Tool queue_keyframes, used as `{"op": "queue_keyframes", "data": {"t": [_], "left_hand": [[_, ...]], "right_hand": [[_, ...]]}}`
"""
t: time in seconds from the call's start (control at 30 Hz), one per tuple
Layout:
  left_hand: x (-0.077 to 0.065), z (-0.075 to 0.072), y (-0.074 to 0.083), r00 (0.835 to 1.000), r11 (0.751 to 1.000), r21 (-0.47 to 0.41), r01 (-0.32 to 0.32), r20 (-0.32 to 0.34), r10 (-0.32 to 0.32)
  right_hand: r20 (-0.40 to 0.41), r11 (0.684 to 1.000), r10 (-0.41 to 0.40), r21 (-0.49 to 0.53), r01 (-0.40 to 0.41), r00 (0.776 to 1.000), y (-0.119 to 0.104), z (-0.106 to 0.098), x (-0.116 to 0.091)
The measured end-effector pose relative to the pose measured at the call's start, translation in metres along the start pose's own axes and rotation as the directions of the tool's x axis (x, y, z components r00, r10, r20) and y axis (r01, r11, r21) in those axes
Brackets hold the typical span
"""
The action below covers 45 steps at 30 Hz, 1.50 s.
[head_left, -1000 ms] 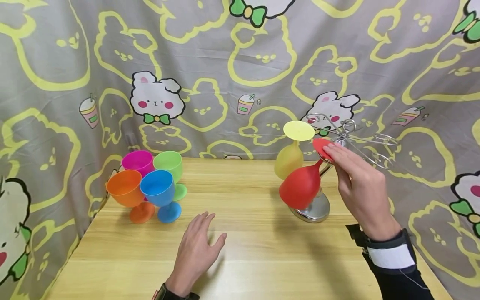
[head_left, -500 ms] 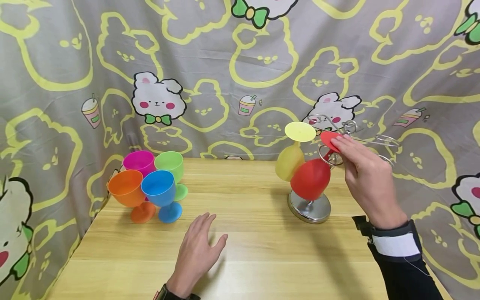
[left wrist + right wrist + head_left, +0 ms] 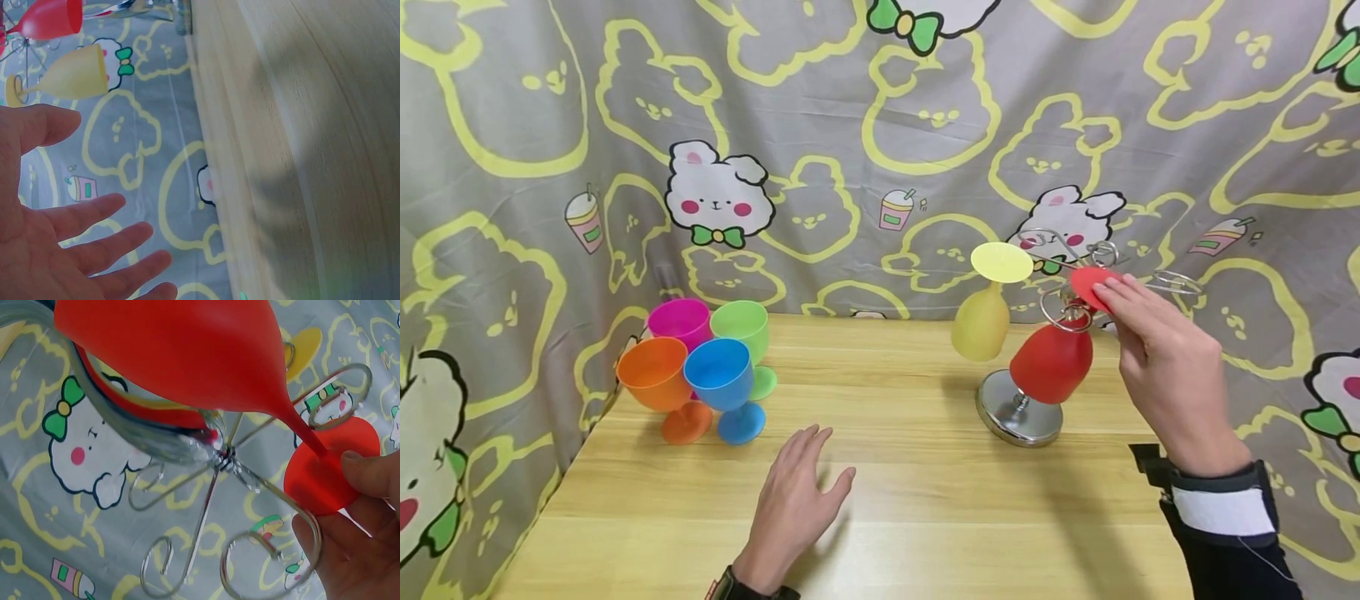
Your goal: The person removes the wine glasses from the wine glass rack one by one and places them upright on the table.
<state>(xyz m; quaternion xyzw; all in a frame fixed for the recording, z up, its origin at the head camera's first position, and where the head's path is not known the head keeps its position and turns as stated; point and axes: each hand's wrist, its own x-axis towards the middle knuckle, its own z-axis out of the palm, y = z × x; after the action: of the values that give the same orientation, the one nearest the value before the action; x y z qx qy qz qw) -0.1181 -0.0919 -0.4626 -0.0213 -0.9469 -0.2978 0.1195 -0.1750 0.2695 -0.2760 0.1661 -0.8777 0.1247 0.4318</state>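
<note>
My right hand (image 3: 1172,367) pinches the round foot of a red goblet (image 3: 1051,363), thumb on one face and fingers on the other. The goblet is upside down, its stem beside the wire loops of a chrome glass rack (image 3: 225,456). A yellow goblet (image 3: 981,321) hangs upside down from the rack's left side, behind the red one. In the right wrist view the red foot (image 3: 337,469) lies between two curled wire arms. My left hand (image 3: 797,508) hovers over the table with fingers spread, holding nothing.
At the left of the wooden table (image 3: 880,467) stand an orange goblet (image 3: 655,375), a blue goblet (image 3: 720,375), a magenta goblet (image 3: 679,321) and a green goblet (image 3: 745,333), all upright. A patterned curtain (image 3: 820,100) encloses the back and sides. The rack's round base (image 3: 1018,417) rests on the table.
My right hand has carried the red goblet rightward, and its bowl has swung from a left tilt toward a more vertical, upside-down position at the rack. The left hand has stayed in place.
</note>
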Motion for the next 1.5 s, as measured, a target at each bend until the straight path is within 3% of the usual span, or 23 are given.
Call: {"op": "queue_keyframes", "data": {"t": [0.37,0.63,0.8,0.97,1.17,1.27,1.37,1.5], "left_hand": [[0.003,0.001,0.001,1.000,1.000,0.004,-0.012,0.004,0.012],[0.003,0.002,0.003,0.999,0.999,-0.003,-0.041,-0.024,0.041],[0.003,0.002,0.003,1.000,1.000,-0.001,-0.025,-0.013,0.025],[0.002,0.002,0.004,1.000,1.000,-0.005,-0.015,0.000,0.015],[0.002,0.001,0.006,1.000,1.000,-0.014,0.004,0.007,-0.003],[0.002,0.001,0.007,1.000,0.999,-0.036,0.016,0.014,-0.016],[0.002,0.001,0.008,0.999,0.998,-0.061,0.031,0.021,-0.030],[0.001,0.001,0.010,0.999,0.996,-0.086,0.033,0.021,-0.032]], "right_hand": [[-0.020,0.996,-0.071,0.059,0.072,0.997,-0.025,-0.034,-0.007],[-0.027,0.978,-0.120,0.168,0.123,0.992,-0.049,-0.047,-0.009],[-0.046,0.951,-0.089,0.294,0.098,0.995,-0.058,-0.037,-0.014],[-0.067,0.912,-0.024,0.407,0.049,0.997,-0.060,-0.010,-0.033],[0.015,0.827,0.036,0.560,-0.038,0.999,-0.063,0.030,-0.064],[0.120,0.761,0.113,0.628,-0.164,0.986,-0.067,0.047,-0.077],[0.253,0.668,0.221,0.665,-0.335,0.942,-0.072,0.060,-0.090],[0.439,0.453,0.343,0.697,-0.556,0.831,-0.078,0.074,-0.104]]}}
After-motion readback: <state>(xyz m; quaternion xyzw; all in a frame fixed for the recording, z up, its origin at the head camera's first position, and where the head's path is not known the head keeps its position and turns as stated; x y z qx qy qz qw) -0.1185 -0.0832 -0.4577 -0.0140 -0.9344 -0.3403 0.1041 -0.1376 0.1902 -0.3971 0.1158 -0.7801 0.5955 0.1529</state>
